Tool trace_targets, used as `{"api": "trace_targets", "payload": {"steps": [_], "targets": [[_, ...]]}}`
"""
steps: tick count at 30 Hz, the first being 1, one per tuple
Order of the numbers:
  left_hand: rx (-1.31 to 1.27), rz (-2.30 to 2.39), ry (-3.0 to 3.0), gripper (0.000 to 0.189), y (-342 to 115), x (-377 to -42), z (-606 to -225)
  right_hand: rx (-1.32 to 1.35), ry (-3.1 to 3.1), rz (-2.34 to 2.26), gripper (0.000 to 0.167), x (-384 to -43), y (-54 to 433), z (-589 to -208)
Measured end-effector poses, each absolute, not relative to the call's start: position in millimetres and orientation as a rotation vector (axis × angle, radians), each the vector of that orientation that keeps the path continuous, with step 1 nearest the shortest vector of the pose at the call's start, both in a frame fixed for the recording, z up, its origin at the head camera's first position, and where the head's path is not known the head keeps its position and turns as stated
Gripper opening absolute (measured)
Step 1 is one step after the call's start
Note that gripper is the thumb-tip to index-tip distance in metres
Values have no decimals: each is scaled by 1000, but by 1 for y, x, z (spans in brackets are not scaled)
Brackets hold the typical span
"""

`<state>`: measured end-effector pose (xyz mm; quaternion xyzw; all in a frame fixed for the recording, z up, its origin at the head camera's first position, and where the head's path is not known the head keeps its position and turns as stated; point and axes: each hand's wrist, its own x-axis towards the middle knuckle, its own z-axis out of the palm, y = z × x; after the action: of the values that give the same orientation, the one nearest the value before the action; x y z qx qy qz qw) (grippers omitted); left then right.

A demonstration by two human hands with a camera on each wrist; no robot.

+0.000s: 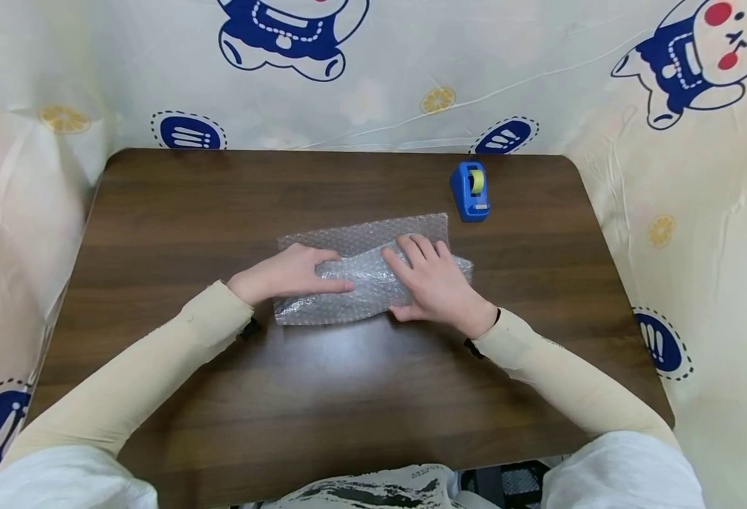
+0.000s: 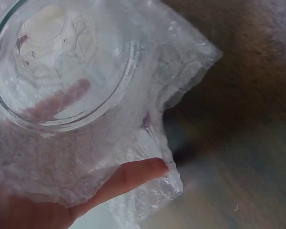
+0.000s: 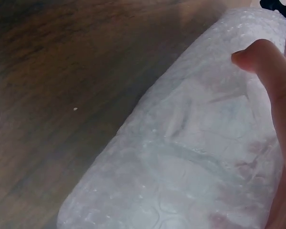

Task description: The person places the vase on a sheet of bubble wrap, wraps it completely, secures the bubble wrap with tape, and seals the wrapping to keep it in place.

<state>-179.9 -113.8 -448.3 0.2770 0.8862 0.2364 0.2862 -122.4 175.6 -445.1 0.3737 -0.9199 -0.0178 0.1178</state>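
Observation:
A sheet of clear bubble wrap [image 1: 373,230] lies on the wooden table, its near part folded over into a roll. Inside the roll is a clear glass [image 2: 52,62], whose round open rim faces the left wrist camera. My left hand [image 1: 291,272] grips the roll's left end, thumb on the near side and fingers on the far side; one finger shows through the glass. Across the right part of the roll, my right hand [image 1: 433,283] holds it with fingers spread over the top and thumb [image 3: 262,57] along the near side.
A blue tape dispenser [image 1: 470,192] with a yellowish roll stands behind and to the right of the wrap. The brown table [image 1: 348,403] has a patterned curtain [image 1: 373,106] along its back and both sides.

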Motion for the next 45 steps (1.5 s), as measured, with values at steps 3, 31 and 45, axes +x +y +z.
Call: {"api": "trace_targets", "payload": {"steps": [3, 31, 45], "targets": [[730, 630, 2369, 97, -115, -179, -448, 1075, -2712, -42, 91, -121, 175, -445], [993, 503, 2792, 61, -118, -168, -436, 1113, -2931, 56, 94, -145, 169, -437], [1248, 312, 2999, 91, -91, -139, -444, 1136, -3053, 144, 95, -167, 169, -422]]}}
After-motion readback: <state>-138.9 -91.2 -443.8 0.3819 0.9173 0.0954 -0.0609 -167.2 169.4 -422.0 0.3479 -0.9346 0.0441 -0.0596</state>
